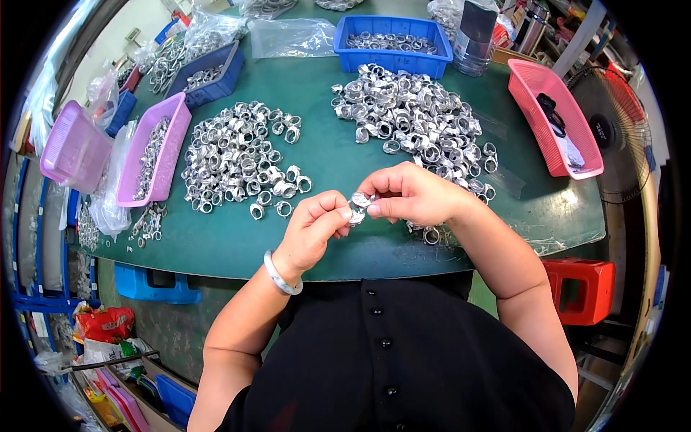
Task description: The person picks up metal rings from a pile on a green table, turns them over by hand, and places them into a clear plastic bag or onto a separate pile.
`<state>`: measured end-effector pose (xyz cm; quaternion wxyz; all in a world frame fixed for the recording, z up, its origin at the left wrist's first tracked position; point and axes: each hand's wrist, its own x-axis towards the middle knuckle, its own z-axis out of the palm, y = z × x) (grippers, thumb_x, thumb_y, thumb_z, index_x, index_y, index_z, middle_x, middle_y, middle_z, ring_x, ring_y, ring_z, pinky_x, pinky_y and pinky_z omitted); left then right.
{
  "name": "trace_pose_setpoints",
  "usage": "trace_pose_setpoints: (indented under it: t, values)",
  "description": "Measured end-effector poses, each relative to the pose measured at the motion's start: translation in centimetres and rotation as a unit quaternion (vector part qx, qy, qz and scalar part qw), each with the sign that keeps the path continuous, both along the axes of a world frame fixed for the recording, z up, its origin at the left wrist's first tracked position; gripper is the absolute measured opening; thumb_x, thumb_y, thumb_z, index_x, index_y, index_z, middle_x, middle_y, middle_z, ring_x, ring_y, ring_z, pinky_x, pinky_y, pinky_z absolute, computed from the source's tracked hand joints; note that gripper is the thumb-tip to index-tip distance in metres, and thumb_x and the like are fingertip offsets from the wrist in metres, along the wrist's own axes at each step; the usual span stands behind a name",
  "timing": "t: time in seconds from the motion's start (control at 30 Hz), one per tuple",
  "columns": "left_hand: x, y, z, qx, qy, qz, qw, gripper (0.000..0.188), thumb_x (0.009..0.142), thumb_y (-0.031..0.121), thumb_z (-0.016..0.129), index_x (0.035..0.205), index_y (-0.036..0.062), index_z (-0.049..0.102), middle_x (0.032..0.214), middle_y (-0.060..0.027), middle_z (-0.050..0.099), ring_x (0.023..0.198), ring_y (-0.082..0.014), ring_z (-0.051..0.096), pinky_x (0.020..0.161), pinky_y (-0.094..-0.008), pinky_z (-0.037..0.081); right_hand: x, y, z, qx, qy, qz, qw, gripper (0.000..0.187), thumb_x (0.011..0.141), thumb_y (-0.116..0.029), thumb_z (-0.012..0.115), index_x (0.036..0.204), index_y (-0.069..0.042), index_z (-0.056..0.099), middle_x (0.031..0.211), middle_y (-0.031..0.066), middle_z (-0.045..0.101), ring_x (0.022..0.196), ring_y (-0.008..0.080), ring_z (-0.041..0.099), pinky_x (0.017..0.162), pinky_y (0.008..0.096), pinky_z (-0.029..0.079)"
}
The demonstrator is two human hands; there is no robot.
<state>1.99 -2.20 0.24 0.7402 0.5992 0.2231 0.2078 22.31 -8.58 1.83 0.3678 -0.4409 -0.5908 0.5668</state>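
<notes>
Purple basket (173, 153) of metal parts, then a heap of silvery rings (234, 151) on a green table (317, 93). Left hand (317, 223) and right hand (414, 193), thumbs and forefingers pinched closed, hold small silvery pieces (358, 205) between them above the table's near edge. Rightward: a larger heap (410, 115), pink basket (581, 119), dark fan (603, 132), its hub marking too small to read.

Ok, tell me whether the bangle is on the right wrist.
No, the pale bangle circles the left wrist.
</notes>
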Motion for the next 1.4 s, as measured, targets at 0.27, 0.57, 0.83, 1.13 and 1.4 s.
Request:
trace_pose_setpoints:
  t: [0.27,0.57,0.83,1.13,1.4]
  values:
    - [-0.01,0.03,-0.17,-0.006,0.002,-0.001,1.000,0.015,0.087,0.015,0.050,0.076,0.0060,0.054,0.069,-0.0004,0.054,0.060,-0.0054,0.047,0.056,-0.0189,0.037,-0.06,-0.08,0.14,-0.009,-0.004,-0.003,1.000,0.020,0.082,-0.011,0.059,0.100,-0.001,0.060,0.070,-0.0013,0.056,0.059,0.0059,0.050,0.053,0.0223,0.041]
    - [-0.05,0.03,-0.32,-0.009,0.000,-0.003,1.000,0.016,0.088,0.016,0.050,0.075,0.0064,0.054,0.069,-0.0005,0.055,0.060,-0.0055,0.047,0.056,-0.0188,0.036,-0.08,-0.15,0.22,-0.017,0.000,-0.002,1.000,0.020,0.082,-0.010,0.058,0.100,-0.001,0.060,0.072,-0.0007,0.058,0.059,0.0062,0.050,0.054,0.0222,0.042]
    - [0.02,-0.01,-0.51,-0.027,-0.004,0.009,1.000,0.016,0.087,0.018,0.051,0.077,0.0070,0.054,0.068,-0.0002,0.055,0.060,-0.0057,0.049,0.055,-0.0186,0.038,-0.13,-0.20,0.31,-0.020,0.002,-0.005,1.000,0.020,0.082,-0.010,0.058,0.100,-0.001,0.060,0.073,-0.0001,0.059,0.060,0.0066,0.050,0.055,0.0224,0.043]
    - [0.12,0.04,-0.60,-0.037,-0.006,0.024,0.999,0.016,0.087,0.019,0.050,0.078,0.0071,0.054,0.068,-0.0001,0.055,0.058,-0.0061,0.049,0.054,-0.0184,0.039,-0.17,-0.17,0.42,-0.025,-0.010,-0.010,1.000,0.020,0.082,-0.010,0.058,0.099,-0.001,0.060,0.072,0.0001,0.059,0.060,0.0067,0.051,0.054,0.0224,0.043]
    - [0.21,0.17,-0.88,-0.055,-0.007,0.040,0.998,0.015,0.087,0.018,0.050,0.079,0.0066,0.053,0.066,-0.0005,0.054,0.058,-0.0071,0.050,0.054,-0.0189,0.039,-0.31,-0.10,0.51,-0.029,-0.013,-0.017,0.999,0.019,0.082,-0.011,0.059,0.098,-0.001,0.060,0.071,-0.0006,0.058,0.059,0.0061,0.050,0.054,0.0222,0.042]
